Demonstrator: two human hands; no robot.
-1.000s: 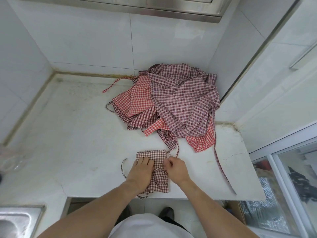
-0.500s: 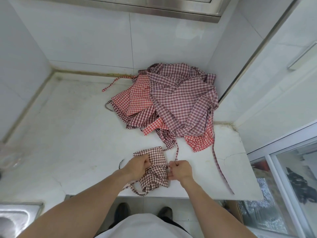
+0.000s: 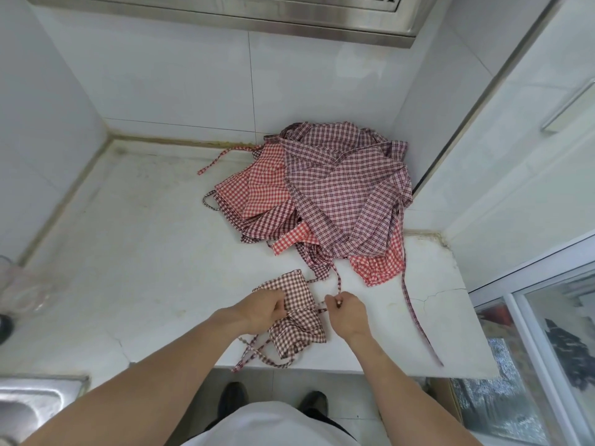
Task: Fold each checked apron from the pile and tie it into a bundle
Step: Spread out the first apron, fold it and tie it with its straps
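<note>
Both hands worked at the near edge of the white marble counter [image 3: 135, 252]: the left hand [image 3: 262, 309] gripped the small folded brown-and-white checked apron [image 3: 297, 312], and the right hand [image 3: 346, 312] pinched its thin tie strap [image 3: 338, 283] just beside the fold. Loose straps [image 3: 254, 352] hung over the counter's front edge. Behind, the heaped pile of red and maroon checked aprons [image 3: 338, 194] filled the right rear corner, leaving bare counter to the left.
</note>
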